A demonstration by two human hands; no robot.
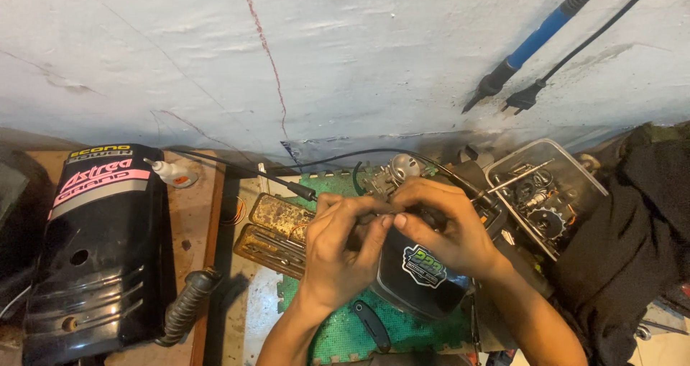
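Note:
Both my hands meet over a green foam mat point(345, 334) at the middle of the bench. My left hand point(343, 247) and my right hand point(445, 226) pinch a small part between their fingertips; the part itself is hidden by the fingers. Just behind them sits a metal carburetor point(394, 172) with a black cable point(338, 158) running from it. Under my right hand lies a black plastic cover point(417, 280) with a sticker on it.
A black motorcycle body panel point(97, 244) lies at the left, with a ribbed rubber hose point(185, 305) beside it. A rusty open tool case point(277, 229) is left of my hands. A clear tray of metal parts point(550, 193) stands at the right, by dark cloth point(632, 244). A small glue bottle point(171, 172) sits near the wall.

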